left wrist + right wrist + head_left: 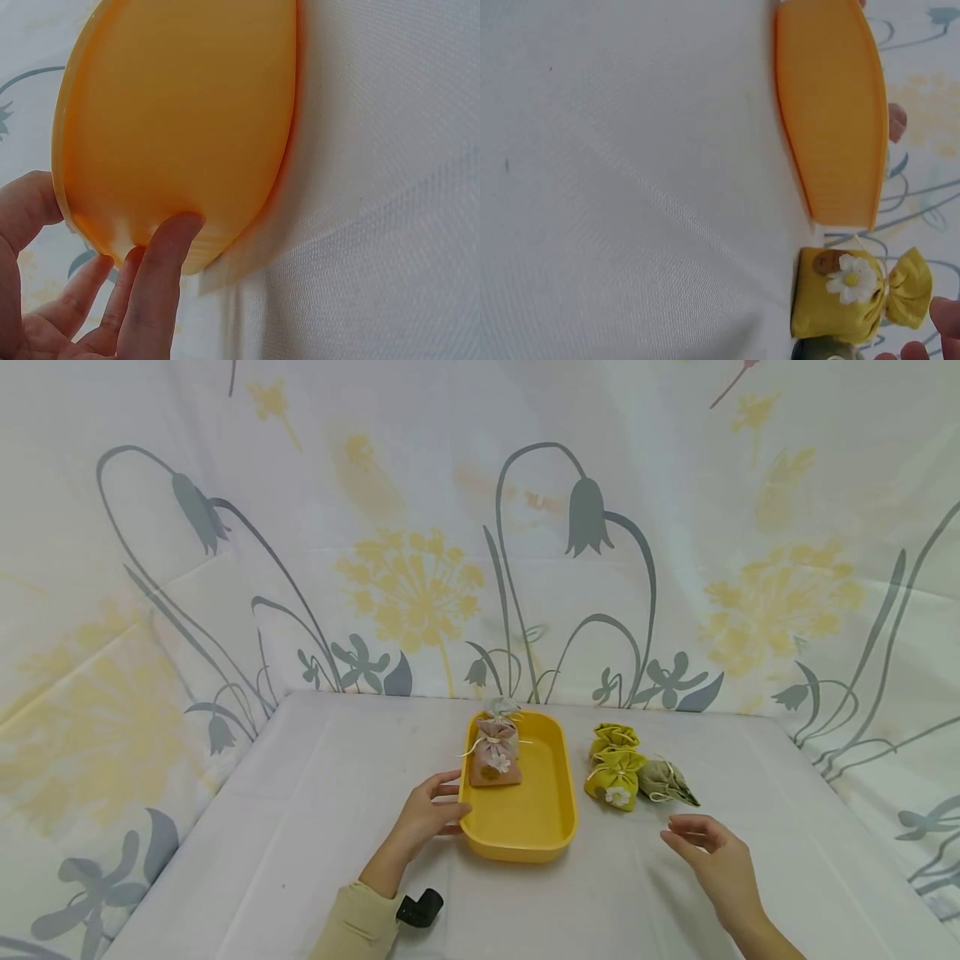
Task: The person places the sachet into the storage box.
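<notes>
My left hand (pixel 424 814) grips the left wall of a yellow tray (pixel 525 810), thumb at the rim and fingers against the outer side. The left wrist view shows those fingers (pixel 161 277) on the tray's outer wall. Inside the tray, at its far left, lies a pink drawstring sachet (pixel 495 760) with a white flower; a greyish sachet (pixel 501 706) shows partly behind it. My right hand (pixel 716 864) hovers with loosely bent fingers, holding nothing, just in front of an olive-green sachet (pixel 663 779). Beside that one sits a yellow-green sachet (pixel 617 781) with a white flower.
Another yellow-green sachet (pixel 613 737) stands behind the flowered one, right of the tray. All rest on a white-covered table (pixel 315 793). A floral-print curtain (pixel 450 527) rises along the table's back edge. A black wrist device (pixel 422 908) sits by the left sleeve.
</notes>
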